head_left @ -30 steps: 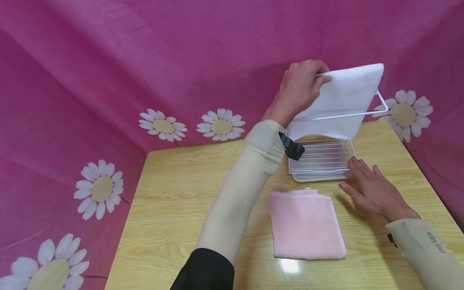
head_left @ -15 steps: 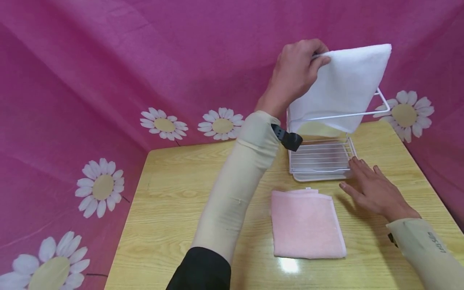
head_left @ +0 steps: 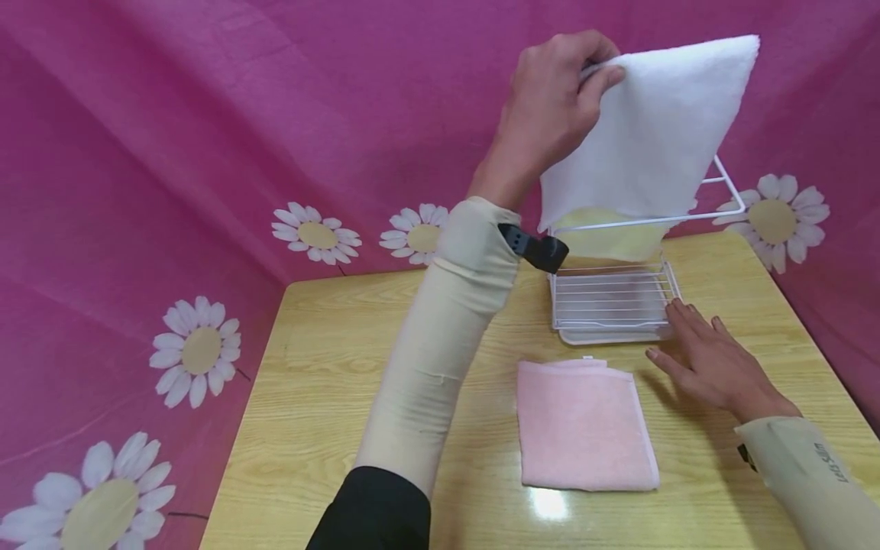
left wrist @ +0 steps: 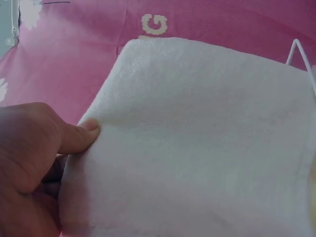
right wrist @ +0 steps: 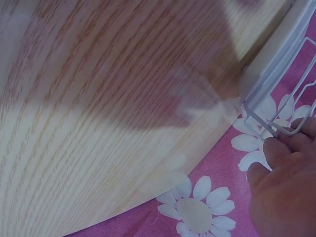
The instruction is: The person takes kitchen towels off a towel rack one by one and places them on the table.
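Note:
With thumb and fingers, my left hand point(head_left: 546, 111) pinches the upper left edge of a folded white towel point(head_left: 667, 130), held up above the back of a white wire rack point(head_left: 608, 323). The towel fills most of the left wrist view, the thumb pressed flat on its near face. A yellow cloth point(head_left: 619, 241) shows below the towel's lower edge, behind the rack's upper bar. My right hand point(head_left: 718, 367) lies low at the rack's front right corner, fingers extended. In the right wrist view its fingertips touch the rack's wire frame point(right wrist: 259, 121).
A folded pink towel point(head_left: 584, 428) lies on the wooden table point(head_left: 330, 397) in front of the rack. Under the rack's wires is a pale tray point(head_left: 605, 336). A magenta curtain point(head_left: 385, 114) with white daisies hangs close behind the table and along both sides.
My left hand has risen steadily, drawing the white towel up and away from the rack. More of the yellow cloth is uncovered. The right hand has stayed at the rack's corner.

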### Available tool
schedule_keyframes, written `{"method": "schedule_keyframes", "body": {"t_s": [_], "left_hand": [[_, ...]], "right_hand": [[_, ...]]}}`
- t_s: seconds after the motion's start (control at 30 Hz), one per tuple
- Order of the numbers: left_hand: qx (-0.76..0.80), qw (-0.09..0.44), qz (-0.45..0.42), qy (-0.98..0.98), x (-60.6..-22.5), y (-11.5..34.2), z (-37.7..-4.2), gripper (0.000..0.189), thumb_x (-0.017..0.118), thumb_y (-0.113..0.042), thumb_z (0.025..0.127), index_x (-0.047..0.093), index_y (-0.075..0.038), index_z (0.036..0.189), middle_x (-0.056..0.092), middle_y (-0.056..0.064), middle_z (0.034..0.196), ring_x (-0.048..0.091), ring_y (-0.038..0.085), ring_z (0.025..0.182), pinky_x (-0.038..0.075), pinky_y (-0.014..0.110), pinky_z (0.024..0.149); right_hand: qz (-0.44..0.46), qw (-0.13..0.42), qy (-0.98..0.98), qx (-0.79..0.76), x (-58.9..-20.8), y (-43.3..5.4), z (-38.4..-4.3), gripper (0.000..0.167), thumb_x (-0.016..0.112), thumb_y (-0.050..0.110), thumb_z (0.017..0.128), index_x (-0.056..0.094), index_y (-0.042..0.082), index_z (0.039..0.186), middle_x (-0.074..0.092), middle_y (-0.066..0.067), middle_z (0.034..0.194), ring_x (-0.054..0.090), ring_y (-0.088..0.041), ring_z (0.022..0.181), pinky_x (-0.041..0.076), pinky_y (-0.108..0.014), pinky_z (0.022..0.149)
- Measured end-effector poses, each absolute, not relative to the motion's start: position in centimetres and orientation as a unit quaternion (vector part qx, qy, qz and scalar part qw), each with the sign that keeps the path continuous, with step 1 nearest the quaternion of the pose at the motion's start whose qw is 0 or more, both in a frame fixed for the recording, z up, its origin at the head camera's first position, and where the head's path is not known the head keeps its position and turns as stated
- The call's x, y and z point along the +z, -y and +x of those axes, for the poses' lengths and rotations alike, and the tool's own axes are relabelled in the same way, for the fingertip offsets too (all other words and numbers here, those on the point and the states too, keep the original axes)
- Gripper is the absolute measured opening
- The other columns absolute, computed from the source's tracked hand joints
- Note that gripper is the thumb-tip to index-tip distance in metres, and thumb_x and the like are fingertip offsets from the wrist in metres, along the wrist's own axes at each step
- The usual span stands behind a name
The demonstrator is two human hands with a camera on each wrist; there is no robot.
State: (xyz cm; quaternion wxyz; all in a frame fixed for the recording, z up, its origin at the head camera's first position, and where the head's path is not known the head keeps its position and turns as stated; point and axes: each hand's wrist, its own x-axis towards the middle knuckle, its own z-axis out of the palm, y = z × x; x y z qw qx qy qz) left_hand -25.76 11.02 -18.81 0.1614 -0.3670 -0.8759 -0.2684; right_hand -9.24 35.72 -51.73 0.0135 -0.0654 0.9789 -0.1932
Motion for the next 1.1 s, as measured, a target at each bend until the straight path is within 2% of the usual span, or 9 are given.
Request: {"method": "schedule_keyframes", "body": {"t_s": [0.43, 0.93, 1.1], "left_hand": [[-0.336, 0.199, -0.331, 0.859, -17.7, -7.2, -25.2, 0.025, 0.062, -0.020, 0.101, 0.072, -0.006, 0.118, 0.071, 0.004, 0.114, 0.061, 0.011, 0.098, 0.041, 0.011, 0.089], [-0.326, 0.230, -0.317, 0.860, -17.8, -1.6, -24.1, 0.022, 0.065, -0.019, 0.100, 0.074, -0.004, 0.113, 0.073, 0.006, 0.108, 0.066, 0.013, 0.097, 0.044, 0.012, 0.086], [-0.334, 0.241, -0.326, 0.851, -18.2, -0.3, -24.1, 0.021, 0.066, -0.017, 0.099, 0.075, -0.002, 0.110, 0.073, 0.007, 0.104, 0.066, 0.014, 0.092, 0.046, 0.014, 0.081]], "right_hand": [[-0.078, 0.004, -0.977, -0.199, -52.2, -35.8, -9.8, 0.089, 0.051, 0.051, 0.101, 0.008, -0.002, 0.159, 0.011, -0.026, 0.163, 0.009, -0.042, 0.150, -0.007, -0.048, 0.119], [-0.087, 0.008, -0.978, -0.190, -52.1, -36.2, -10.0, 0.090, 0.050, 0.050, 0.102, 0.005, -0.002, 0.159, 0.009, -0.027, 0.163, 0.006, -0.041, 0.150, -0.009, -0.046, 0.118], [-0.081, 0.009, -0.979, -0.185, -52.2, -36.7, -9.8, 0.090, 0.050, 0.051, 0.102, 0.005, -0.003, 0.159, 0.008, -0.026, 0.163, 0.006, -0.041, 0.150, -0.011, -0.045, 0.118]]}}
